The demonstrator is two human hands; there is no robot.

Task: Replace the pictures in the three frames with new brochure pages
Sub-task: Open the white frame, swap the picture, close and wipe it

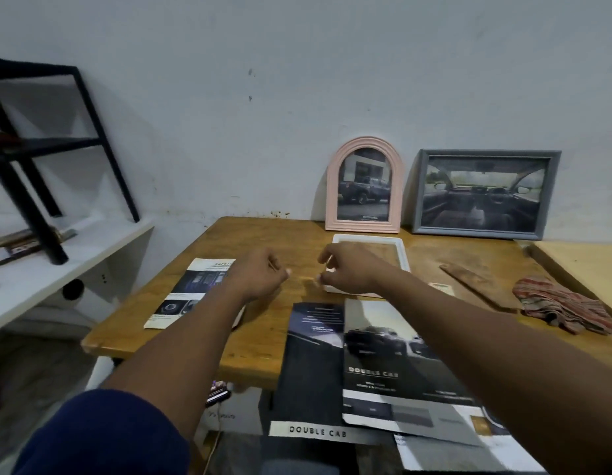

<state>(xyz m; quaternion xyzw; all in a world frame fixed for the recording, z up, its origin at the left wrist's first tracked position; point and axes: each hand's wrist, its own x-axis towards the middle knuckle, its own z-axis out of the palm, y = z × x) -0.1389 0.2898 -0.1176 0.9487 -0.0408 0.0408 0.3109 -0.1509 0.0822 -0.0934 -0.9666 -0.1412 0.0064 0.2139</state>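
Judging from the single head view, we seem to be about two thirds through. At the far edge of the wooden table (263, 323), leaning on the wall, the pink arched frame (364, 186) shows a truck picture and the grey frame (484, 193) to its right shows a car interior; both look like brochure pages, so we take them as done, though we cannot be sure. The white frame (393, 243) lies flat just in front of the pink one, and bare wood shows through its opening, so it looks empty and is what remains.

Brochure pages lie nearer to us: the safety page (184, 296) on the left, the dark page (311, 365) printed DOUBLE CAB in the middle hanging over the near edge, and the truck page (393, 365) overlapping it on its right. A thin wooden board (479, 286) and a striped cloth (565, 306) lie on the right side, well apart from the frames.

Our left hand (260, 274) hovers over the table above the safety page's far corner, fingers curled loosely, thumb near forefinger; we cannot tell whether it pinches anything. Our right hand (349, 269) sits at the near left corner of the white frame, fingers bent down around its edge, seemingly touching it; a firm grip is not clear.
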